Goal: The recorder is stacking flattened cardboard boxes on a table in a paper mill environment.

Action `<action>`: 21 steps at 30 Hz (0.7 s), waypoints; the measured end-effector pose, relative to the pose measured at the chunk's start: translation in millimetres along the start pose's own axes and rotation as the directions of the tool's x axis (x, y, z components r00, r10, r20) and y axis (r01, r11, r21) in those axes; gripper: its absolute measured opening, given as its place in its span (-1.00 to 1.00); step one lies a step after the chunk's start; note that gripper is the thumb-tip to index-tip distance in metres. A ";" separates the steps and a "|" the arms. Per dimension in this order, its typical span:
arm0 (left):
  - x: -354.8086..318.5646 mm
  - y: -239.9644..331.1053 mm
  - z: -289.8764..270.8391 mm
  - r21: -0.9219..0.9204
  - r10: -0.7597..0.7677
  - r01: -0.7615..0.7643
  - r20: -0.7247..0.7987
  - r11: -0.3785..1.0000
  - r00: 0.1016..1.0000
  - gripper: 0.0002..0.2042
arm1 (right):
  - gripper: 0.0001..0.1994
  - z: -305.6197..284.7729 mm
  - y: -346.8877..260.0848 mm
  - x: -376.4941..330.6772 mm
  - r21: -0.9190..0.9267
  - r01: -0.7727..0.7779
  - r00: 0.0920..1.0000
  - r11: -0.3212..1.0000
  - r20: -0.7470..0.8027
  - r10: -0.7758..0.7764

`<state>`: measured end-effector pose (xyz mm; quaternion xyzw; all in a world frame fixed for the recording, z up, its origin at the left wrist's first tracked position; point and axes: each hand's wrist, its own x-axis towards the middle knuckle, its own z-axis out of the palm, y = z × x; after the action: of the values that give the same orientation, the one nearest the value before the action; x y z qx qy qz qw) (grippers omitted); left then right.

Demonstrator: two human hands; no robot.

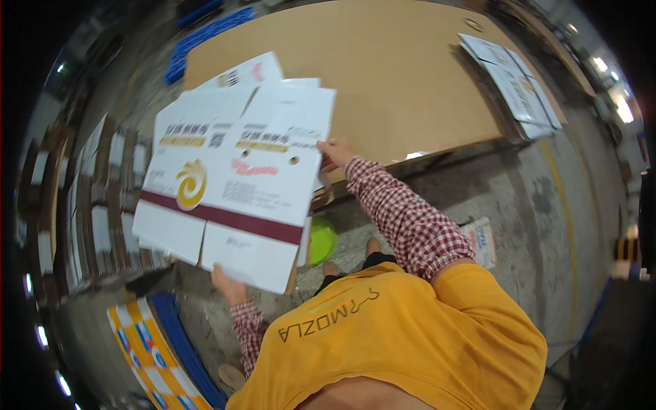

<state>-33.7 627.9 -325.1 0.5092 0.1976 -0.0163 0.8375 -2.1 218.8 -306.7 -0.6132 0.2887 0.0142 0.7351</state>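
Note:
A flat white carton blank, printed with a maroon band and a gold swirl, is tilted up in front of me between my two hands. My left hand grips its lower edge, fingers hidden behind the board. At its right edge my right hand pinches the board beside a punched hole. Slots cut the blank into flaps. More white printed blanks show behind its upper edge; how many lie there is hidden.
A large brown cardboard-topped table stands ahead, with a strapped bundle of white blanks at its right end and a tape roll. Stacked cardboard stands at left. A green stool-like object and a white bag are on the floor.

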 end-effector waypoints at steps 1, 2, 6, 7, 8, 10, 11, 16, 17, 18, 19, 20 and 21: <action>-10.6 4.0 23.4 0.041 0.006 -0.006 -0.002 0.999 1.000 -0.65 | -0.61 -33.6 -4.0 -9.1 0.054 0.025 0.999 0.998 -0.033 -0.024; -13.4 4.8 38.3 0.051 -0.026 0.025 0.011 0.998 1.000 -0.65 | -0.63 -65.4 -4.0 -11.3 0.107 0.052 0.998 0.993 -0.048 -0.047; -12.4 2.0 59.5 0.178 -0.054 0.065 -0.066 0.982 0.996 -0.63 | -0.63 -256.4 26.4 -21.0 0.170 0.085 0.916 0.982 -0.401 -0.010; -19.6 9.7 69.6 0.333 -0.031 0.050 -0.061 0.942 0.998 -0.62 | -0.61 -310.6 31.4 -29.5 0.256 0.096 0.859 0.962 -0.510 0.050; -16.4 19.7 59.8 0.578 0.136 -0.050 -0.106 0.814 0.985 -0.62 | -0.62 -348.4 27.6 -40.4 0.255 0.140 0.804 0.957 -0.593 0.040; -12.3 37.2 56.6 0.935 0.542 -0.189 -0.004 0.299 0.841 -0.61 | -0.57 -436.9 23.9 -69.0 0.259 0.193 0.644 0.946 -0.761 0.077; -16.7 43.5 68.8 0.952 0.647 -0.305 0.247 -0.024 0.721 -0.61 | -0.50 -490.6 32.1 -85.4 0.271 0.244 0.584 0.931 -0.808 0.082; -55.6 -2.4 279.0 0.717 0.625 -0.656 0.404 0.237 0.668 -0.66 | -0.18 -634.0 40.9 -120.1 0.348 0.353 0.351 0.869 -0.910 0.222; -69.1 -33.8 328.9 0.641 0.489 -0.668 0.474 0.378 0.732 -0.65 | -0.15 -657.7 43.6 -119.7 0.364 0.372 0.327 0.854 -0.912 0.246; -89.8 -72.7 374.8 0.566 0.344 -0.643 0.550 0.516 0.761 -0.64 | -0.12 -676.5 50.5 -117.1 0.380 0.392 0.305 0.838 -0.913 0.271; -105.8 -108.6 413.9 0.541 0.203 -0.664 0.676 0.516 0.708 -0.63 | -0.12 -694.2 48.5 -114.2 0.392 0.393 0.306 0.832 -0.909 0.283; -124.7 -144.3 453.9 0.518 0.053 -0.588 0.721 0.621 0.691 -0.62 | -0.10 -711.0 45.5 -111.1 0.389 0.420 0.281 0.820 -0.915 0.290; -139.2 -178.7 486.9 0.509 -0.033 -0.654 0.802 0.560 0.597 -0.63 | -0.08 -729.4 45.4 -111.0 0.382 0.448 0.252 0.809 -0.921 0.296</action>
<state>-49.7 99.3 -231.6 0.7890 -0.2900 -0.1367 0.5242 -408.6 -396.6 -357.4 -0.2472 0.6311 -0.4895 0.5486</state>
